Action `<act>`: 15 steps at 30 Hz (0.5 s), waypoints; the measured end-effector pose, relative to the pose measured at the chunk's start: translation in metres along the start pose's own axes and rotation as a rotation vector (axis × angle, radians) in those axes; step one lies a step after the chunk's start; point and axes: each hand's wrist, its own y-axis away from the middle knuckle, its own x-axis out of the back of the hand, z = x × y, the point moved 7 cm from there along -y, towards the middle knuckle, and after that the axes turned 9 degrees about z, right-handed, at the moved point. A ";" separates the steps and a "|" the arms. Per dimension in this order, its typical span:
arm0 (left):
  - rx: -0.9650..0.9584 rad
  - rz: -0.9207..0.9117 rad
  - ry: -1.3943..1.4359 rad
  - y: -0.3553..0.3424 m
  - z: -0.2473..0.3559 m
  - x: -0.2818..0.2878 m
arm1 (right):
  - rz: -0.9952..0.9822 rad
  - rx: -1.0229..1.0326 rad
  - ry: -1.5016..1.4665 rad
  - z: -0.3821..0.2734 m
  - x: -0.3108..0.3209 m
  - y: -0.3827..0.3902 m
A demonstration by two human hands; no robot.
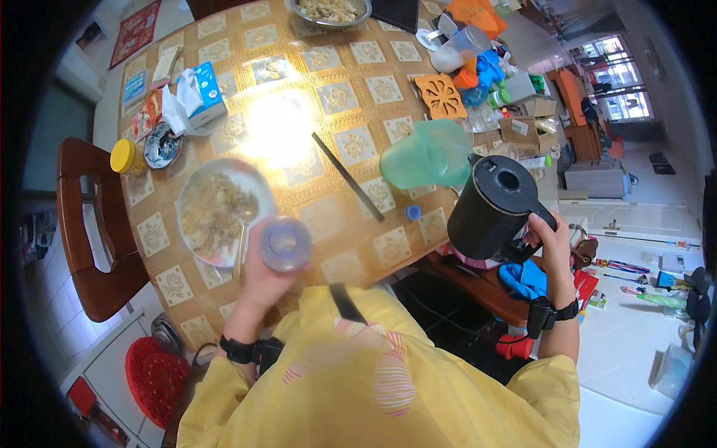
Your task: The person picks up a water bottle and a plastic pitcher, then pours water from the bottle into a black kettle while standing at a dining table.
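My left hand is wrapped round a clear bottle with a bluish-purple tint, seen from above near the table's front edge. My right hand grips the handle of a black kettle, which is held up at the table's right edge. The kettle's dark lid with a round opening faces up. Between the two, a small blue cap lies on the table. Beside the kettle stands a translucent green pitcher. A plate of food with a spoon sits just left of the bottle.
The table has a patterned gold cover. A long dark strip lies across its middle. A tissue pack, a yellow-lidded jar and a small patterned bowl line the left. Orange trivet and clutter fill the far right.
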 end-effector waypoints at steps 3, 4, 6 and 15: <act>-0.045 -0.005 -0.040 0.002 0.004 -0.002 | 0.010 -0.005 0.023 0.000 0.000 -0.002; -0.045 -0.005 -0.037 0.002 0.001 -0.002 | 0.012 -0.005 0.025 0.001 0.001 -0.004; -0.048 -0.031 -0.020 0.003 -0.007 -0.003 | -0.004 -0.004 0.068 0.001 0.000 -0.007; -0.096 -0.018 0.071 0.000 -0.018 -0.004 | -0.001 -0.016 0.080 -0.004 -0.002 -0.008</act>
